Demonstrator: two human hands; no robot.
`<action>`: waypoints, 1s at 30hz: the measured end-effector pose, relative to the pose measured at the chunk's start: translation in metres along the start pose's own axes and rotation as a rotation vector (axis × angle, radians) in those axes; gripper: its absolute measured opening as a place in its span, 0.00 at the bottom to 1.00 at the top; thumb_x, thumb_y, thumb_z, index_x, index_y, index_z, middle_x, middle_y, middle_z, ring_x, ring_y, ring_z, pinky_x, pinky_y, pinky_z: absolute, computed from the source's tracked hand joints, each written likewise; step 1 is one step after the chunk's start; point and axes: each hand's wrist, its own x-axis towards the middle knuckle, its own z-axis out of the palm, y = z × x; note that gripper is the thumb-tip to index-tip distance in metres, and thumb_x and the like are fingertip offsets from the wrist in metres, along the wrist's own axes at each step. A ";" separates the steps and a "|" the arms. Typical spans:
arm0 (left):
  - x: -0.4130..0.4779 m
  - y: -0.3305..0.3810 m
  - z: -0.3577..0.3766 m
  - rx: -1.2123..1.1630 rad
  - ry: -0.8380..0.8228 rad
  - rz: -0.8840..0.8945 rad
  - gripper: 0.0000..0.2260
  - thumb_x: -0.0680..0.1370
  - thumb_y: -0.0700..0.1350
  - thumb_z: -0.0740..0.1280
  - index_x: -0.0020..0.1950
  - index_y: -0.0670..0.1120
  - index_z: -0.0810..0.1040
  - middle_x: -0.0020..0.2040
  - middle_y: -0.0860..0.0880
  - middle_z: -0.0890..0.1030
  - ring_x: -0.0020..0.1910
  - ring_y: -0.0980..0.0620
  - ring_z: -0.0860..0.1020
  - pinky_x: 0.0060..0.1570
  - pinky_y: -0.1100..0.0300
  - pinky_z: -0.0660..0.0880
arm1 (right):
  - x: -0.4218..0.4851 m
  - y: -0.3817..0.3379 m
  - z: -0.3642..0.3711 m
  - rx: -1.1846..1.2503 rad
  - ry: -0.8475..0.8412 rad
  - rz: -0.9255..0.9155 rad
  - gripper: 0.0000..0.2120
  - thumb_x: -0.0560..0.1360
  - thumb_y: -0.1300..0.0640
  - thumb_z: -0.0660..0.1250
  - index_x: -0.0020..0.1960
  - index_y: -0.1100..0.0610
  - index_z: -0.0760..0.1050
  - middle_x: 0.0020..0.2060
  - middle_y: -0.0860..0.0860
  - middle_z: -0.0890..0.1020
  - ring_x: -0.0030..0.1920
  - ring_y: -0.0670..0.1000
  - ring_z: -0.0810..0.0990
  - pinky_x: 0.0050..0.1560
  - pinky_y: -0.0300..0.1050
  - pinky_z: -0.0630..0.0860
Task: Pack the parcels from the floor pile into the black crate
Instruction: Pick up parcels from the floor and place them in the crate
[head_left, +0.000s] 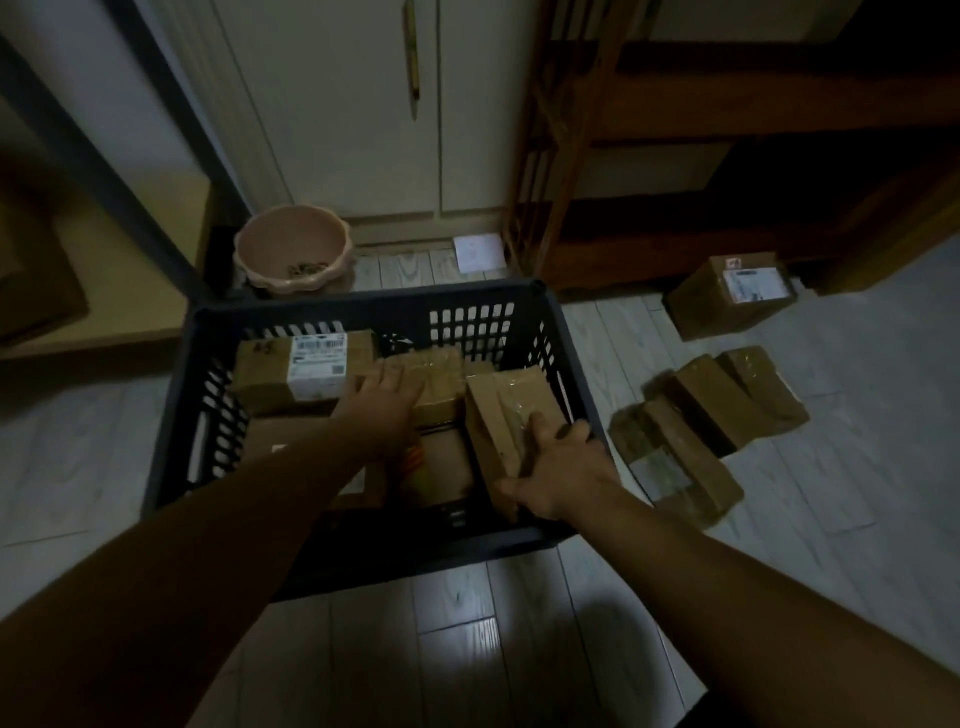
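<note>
Black crate (363, 303): set on the wooden floor in the middle of the view, with several parcels already laid inside
Right hand (563, 475): curled round the near end of a brown parcel (506, 415), thumb on one side and fingers over the edge by the crate's right wall
Brown parcel: held tilted inside the crate at its right side, not yet laid flat
Left hand (382, 402): laid with straight fingers on a taped parcel (441, 379) at the crate's back middle, nothing gripped
Labelled box (291, 374): seated in the crate's back left corner, just beside the left hand
Floor pile (706, 415): a few brown taped parcels lying near the crate, on its right
Labelled carton (732, 293): seen further back, apart from the pile
Handling: the parcels are judged to be stiff cardboard, light enough for one hand; the glossy tape is likely slippery
Hold: best taken across the short width near an end, on bare card
Step in hand: the brown parcel is judged to be being fitted into the right-hand gap, its neighbours steadied
Risk: a tilted parcel may be wedged against the slotted wall
</note>
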 end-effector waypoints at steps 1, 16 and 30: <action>0.009 0.000 0.013 0.010 0.009 0.010 0.36 0.75 0.56 0.64 0.76 0.54 0.48 0.78 0.44 0.45 0.76 0.41 0.44 0.71 0.38 0.44 | 0.007 0.000 0.005 -0.005 -0.005 0.003 0.48 0.64 0.29 0.64 0.74 0.45 0.43 0.63 0.61 0.59 0.63 0.64 0.64 0.56 0.55 0.69; 0.047 -0.028 0.088 0.007 -0.083 -0.080 0.41 0.72 0.61 0.65 0.76 0.57 0.43 0.78 0.47 0.43 0.76 0.41 0.41 0.68 0.33 0.41 | 0.089 -0.024 0.054 -0.027 -0.182 0.141 0.52 0.63 0.32 0.70 0.76 0.52 0.48 0.70 0.62 0.56 0.68 0.64 0.63 0.62 0.59 0.69; 0.017 -0.023 0.064 -0.155 -0.106 -0.101 0.42 0.73 0.62 0.65 0.76 0.55 0.43 0.78 0.45 0.44 0.76 0.39 0.44 0.69 0.34 0.48 | 0.095 -0.018 0.063 -0.090 -0.344 -0.037 0.35 0.73 0.39 0.63 0.73 0.56 0.62 0.71 0.59 0.64 0.70 0.62 0.63 0.66 0.59 0.65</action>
